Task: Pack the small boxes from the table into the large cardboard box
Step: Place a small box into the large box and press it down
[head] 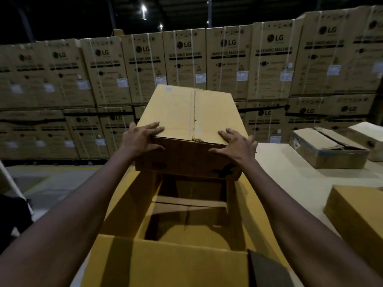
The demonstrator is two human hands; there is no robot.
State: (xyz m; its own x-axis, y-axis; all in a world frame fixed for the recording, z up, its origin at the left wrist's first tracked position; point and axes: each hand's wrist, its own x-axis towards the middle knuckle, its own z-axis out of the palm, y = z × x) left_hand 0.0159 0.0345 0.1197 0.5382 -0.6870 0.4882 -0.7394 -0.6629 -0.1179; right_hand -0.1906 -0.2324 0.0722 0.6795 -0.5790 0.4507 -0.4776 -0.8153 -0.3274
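Here, arms stretched forward, left hand (143,139) and right hand (236,145) gripping corners of small box (192,112), fingers on top, above open large box (165,262).

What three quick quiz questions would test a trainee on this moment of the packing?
1. True or false: the large cardboard box has its flaps closed.
2. What grips the held small box? A: left hand alone. B: right hand alone. C: both hands.
3. On which side of the large cardboard box do the waiting small boxes lie on the table?
Key: 1 false, the flaps stand open. 2 C. 3 the person's right.
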